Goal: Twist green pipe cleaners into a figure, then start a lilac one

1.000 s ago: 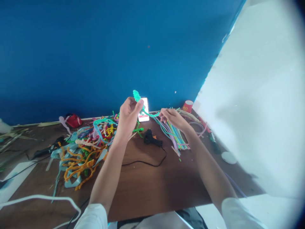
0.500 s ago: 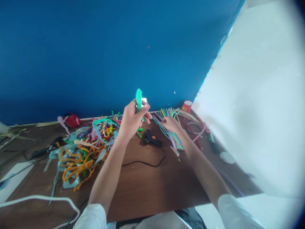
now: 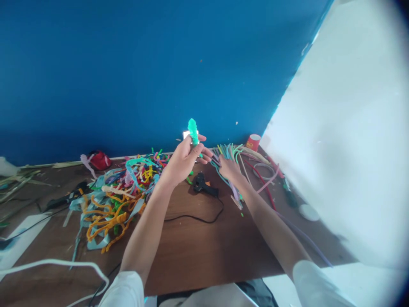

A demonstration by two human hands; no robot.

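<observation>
My left hand (image 3: 182, 164) is closed around a bright green, fuzzy pipe cleaner piece (image 3: 192, 130), coiled or folded thick, which sticks up between thumb and fingers. My right hand (image 3: 229, 169) is pinched closed over a bundle of pastel pipe cleaners (image 3: 234, 152) lying on the table. A thin, dark strip reaches from its fingertips toward my left fingers; what it is I cannot make out. Below and between the hands lies a black glue gun (image 3: 204, 186) with its cord. A bright phone-like screen (image 3: 186, 134) is partly hidden behind the green piece.
A tangled heap of colourful pipe cleaners (image 3: 119, 209) covers the left of the table (image 3: 191, 256). Farther left lies another black tool (image 3: 68, 196). A red paper cup (image 3: 253, 142) stands at the back right, near a white round disc (image 3: 309, 212). A white cable (image 3: 64, 263) crosses the lower left.
My left hand, with the green pipe cleaner, has moved slightly right, nearer my right hand. A thin dark strip now shows at my right fingertips. The view has shifted a little.
</observation>
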